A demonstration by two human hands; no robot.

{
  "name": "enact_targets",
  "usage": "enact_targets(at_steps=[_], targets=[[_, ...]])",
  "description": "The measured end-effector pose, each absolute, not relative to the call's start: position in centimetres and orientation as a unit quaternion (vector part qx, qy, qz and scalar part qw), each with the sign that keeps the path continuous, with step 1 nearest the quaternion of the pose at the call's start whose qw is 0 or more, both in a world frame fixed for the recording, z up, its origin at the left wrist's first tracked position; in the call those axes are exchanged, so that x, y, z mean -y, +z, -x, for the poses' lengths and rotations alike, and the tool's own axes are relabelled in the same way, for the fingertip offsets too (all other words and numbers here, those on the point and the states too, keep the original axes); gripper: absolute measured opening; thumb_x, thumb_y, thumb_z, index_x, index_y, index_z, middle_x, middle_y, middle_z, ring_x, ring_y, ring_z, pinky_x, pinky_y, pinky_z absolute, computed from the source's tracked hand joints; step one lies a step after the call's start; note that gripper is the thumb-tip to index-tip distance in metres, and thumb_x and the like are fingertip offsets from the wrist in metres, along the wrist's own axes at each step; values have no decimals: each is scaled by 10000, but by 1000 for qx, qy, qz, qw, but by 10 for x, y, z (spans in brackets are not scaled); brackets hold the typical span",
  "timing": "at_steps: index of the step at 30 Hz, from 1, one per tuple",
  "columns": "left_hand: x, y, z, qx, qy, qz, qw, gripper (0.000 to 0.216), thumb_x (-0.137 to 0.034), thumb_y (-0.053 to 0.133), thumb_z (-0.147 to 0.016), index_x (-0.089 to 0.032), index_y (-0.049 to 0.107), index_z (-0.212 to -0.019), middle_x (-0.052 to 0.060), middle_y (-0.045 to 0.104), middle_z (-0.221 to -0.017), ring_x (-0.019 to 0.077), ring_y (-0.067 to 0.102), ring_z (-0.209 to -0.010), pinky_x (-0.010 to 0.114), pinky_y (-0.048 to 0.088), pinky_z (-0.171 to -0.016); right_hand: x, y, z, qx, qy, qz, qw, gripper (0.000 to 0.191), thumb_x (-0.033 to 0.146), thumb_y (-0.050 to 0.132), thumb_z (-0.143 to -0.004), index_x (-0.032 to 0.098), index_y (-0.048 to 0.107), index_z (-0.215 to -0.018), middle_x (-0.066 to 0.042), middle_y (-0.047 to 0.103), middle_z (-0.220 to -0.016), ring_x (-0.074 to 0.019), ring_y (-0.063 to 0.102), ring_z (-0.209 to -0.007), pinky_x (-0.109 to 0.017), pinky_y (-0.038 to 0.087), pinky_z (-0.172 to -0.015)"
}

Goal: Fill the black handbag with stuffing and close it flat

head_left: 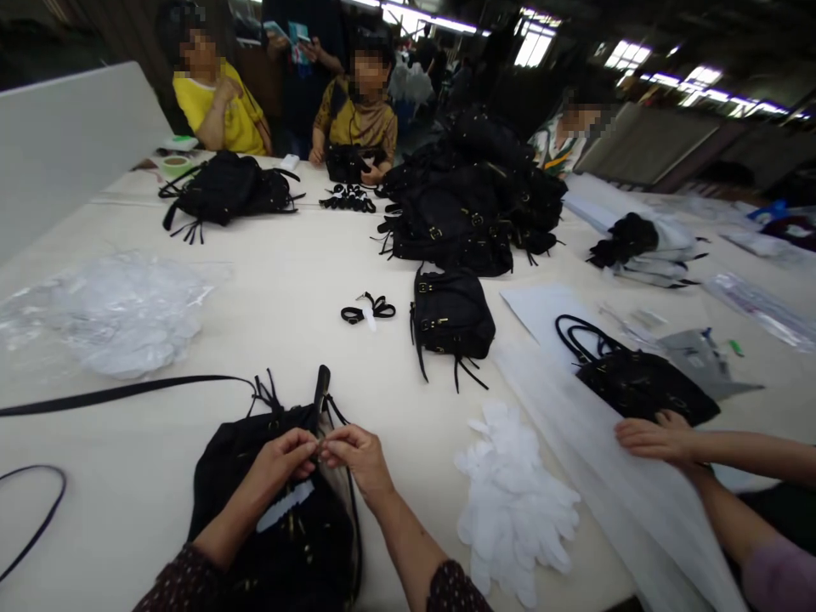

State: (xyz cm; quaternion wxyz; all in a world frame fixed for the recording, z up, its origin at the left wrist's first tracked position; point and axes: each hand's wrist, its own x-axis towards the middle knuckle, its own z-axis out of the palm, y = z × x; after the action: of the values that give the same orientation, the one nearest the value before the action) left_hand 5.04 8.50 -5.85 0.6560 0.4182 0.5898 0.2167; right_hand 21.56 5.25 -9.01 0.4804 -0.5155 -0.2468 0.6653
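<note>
A black bag (220,476) with gold-coloured metal fittings lies on the table right in front of me. Above its upper edge my left hand (286,455) and my right hand (357,459) meet, fingertips pinched together around a small part at the bag's opening. What that part is stays hidden between the fingers. A whitish strip (286,506) lies on the bag just below my left hand. From the bag's top sticks up a black strap end (322,382), and thin black cords hang beside it.
White paper-like pieces (510,510) are heaped right of the bag. A co-worker's hands (656,438) rest on white sheeting by a black handbag (643,374). Further off are a black bag (452,314), a bundled strap (368,313), piled bags (459,195) and clear plastic (127,310).
</note>
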Motion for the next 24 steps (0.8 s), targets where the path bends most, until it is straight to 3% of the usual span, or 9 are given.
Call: enact_targets(at_steps=[4,14,24], targets=[[-85,-58,-52,-587,207,-425,657,424,-561,737,-619,-181,672,-796,18,688,-685,166,632,-634,287,508,-602,-52,-95,-217,234,680,513,468,346,406,803,-628,148,705,-838,-45,747,-792,-144,690,-692,-219,528,-570],[-82,-59,-53,-595,139,-512,603,327,-507,590,-783,-193,653,-852,-15,641,-645,158,615,-631,248,429,-567,-53,-96,-218,269,665,516,468,233,369,754,-691,174,711,-811,1,726,-757,-133,677,-724,-249,548,-679],[-83,-62,-53,-590,154,-538,582,300,-492,584,-783,-208,670,-829,-28,628,-635,147,572,-582,233,399,-528,-55,-99,-219,327,647,523,448,119,295,686,-751,196,712,-811,20,701,-752,-133,664,-743,-244,545,-686]])
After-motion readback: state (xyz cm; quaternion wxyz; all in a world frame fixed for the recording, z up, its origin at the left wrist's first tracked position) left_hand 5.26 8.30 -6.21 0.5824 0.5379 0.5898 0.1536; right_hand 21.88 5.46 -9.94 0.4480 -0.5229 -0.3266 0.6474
